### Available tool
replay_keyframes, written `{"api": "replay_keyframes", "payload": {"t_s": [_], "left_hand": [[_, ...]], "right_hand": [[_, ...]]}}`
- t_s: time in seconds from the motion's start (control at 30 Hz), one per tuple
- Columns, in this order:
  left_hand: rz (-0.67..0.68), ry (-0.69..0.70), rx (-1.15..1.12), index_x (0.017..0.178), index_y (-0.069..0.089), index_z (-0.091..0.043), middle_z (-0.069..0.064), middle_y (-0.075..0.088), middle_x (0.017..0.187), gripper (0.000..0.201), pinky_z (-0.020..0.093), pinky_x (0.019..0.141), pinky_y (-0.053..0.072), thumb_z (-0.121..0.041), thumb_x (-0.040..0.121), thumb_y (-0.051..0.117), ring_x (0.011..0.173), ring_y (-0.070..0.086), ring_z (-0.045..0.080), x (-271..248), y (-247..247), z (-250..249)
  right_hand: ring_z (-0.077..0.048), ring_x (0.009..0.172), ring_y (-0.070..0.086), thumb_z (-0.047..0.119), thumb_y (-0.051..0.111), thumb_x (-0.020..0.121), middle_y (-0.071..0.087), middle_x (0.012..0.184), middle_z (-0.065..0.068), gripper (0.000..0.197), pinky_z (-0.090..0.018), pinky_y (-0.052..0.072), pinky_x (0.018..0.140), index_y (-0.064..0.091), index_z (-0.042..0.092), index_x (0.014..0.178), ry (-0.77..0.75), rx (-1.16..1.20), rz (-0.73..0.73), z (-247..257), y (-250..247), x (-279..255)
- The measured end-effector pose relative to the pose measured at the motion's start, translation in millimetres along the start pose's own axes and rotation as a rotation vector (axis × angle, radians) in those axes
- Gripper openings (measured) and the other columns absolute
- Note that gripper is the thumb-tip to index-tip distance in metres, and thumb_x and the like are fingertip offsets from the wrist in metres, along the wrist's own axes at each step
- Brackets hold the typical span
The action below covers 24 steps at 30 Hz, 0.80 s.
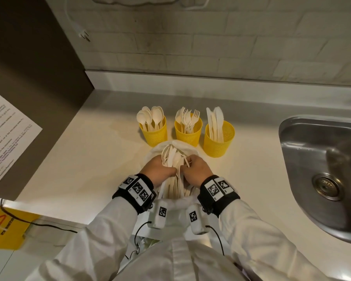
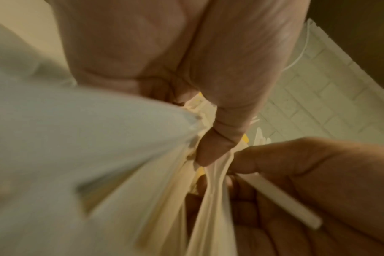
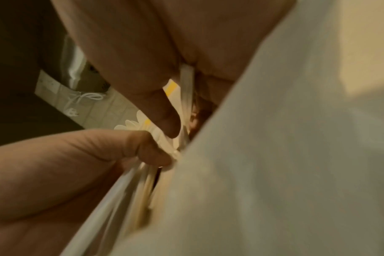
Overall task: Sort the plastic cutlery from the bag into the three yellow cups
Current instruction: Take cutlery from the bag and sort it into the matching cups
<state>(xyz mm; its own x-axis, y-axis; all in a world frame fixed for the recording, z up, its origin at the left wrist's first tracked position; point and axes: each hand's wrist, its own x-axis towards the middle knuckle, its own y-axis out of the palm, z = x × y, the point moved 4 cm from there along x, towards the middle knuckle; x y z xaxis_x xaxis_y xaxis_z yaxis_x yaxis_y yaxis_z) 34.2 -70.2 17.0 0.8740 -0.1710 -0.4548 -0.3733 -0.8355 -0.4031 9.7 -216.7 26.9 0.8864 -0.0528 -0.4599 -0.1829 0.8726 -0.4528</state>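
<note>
Cutlery bundle (image 1: 173, 159): long axis toward cups (image 1: 187, 130), beyond; left hand (image 1: 157, 166) and right hand (image 1: 197, 167) both gripping it over bag (image 1: 150, 155).

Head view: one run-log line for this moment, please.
stage: sorting | left hand: grips cutlery bundle | right hand: pinches piece | bag: open

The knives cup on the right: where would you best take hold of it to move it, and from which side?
Grip the knives cup round its lower mesh wall from the right, sink-side: the knives stand above the rim, and the forks cup crowds its left.
</note>
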Motion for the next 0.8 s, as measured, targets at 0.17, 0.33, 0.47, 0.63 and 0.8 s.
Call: {"api": "replay_keyframes", "payload": {"t_s": [0.17,0.33,0.47,0.63,0.8], "left_hand": [[0.223,0.057,-0.05,0.121,0.069,-0.006,0.022,0.072,0.117,0.05,0.05,0.099,0.054,-0.002,0.071,0.073,0.109,0.07,0.029,-1.7,4.9,-8.5],[0.205,0.136,-0.005,0.116,0.071,-0.021,0.003,0.078,0.107,0.052,0.046,0.09,0.061,-0.012,0.068,0.085,0.103,0.073,0.019,6.4,6.8,-0.3],[0.146,0.153,-0.064,0.121,0.069,-0.019,0.0,0.077,0.111,0.052,0.021,0.081,0.054,0.009,0.078,0.075,0.1,0.071,0.004,6.3,3.8,0.3],[0.114,0.116,-0.09,0.115,0.068,-0.027,-0.01,0.075,0.104,0.034,0.018,0.081,0.05,-0.005,0.09,0.072,0.098,0.069,0.003,3.1,1.3,-2.6],[0.049,0.126,-0.007,0.117,0.066,-0.026,-0.01,0.073,0.105,0.021,0.022,0.082,0.047,-0.03,0.097,0.07,0.101,0.067,0.009,6.4,2.7,0.0]], "right_hand": [[-0.027,0.071,0.062,0.017,0.049,0.093,0.065,0.075,-0.009,0.02,-0.035,0.053,0.072,0.063,0.008,0.082,0.019,0.022,0.01,-0.6,-0.4,1.8],[-0.029,0.057,0.068,0.007,0.054,0.088,0.067,0.06,-0.011,0.013,-0.041,0.061,0.066,0.062,0.01,0.078,0.041,0.089,0.021,-4.7,-0.3,2.3],[-0.03,0.056,0.066,0.001,0.058,0.092,0.065,0.063,-0.019,0.013,-0.037,0.06,0.055,0.062,0.007,0.081,0.075,0.186,0.063,-7.4,-0.7,-1.7],[-0.031,0.061,0.072,-0.002,0.061,0.091,0.07,0.071,-0.022,0.01,-0.041,0.065,0.063,0.062,0.006,0.086,0.128,0.215,0.077,-12.5,0.3,-0.3],[-0.032,0.064,0.069,-0.011,0.063,0.089,0.066,0.078,-0.028,0.018,-0.039,0.063,0.063,0.057,0.006,0.087,0.155,0.268,0.216,-12.0,4.3,-5.2]]}}
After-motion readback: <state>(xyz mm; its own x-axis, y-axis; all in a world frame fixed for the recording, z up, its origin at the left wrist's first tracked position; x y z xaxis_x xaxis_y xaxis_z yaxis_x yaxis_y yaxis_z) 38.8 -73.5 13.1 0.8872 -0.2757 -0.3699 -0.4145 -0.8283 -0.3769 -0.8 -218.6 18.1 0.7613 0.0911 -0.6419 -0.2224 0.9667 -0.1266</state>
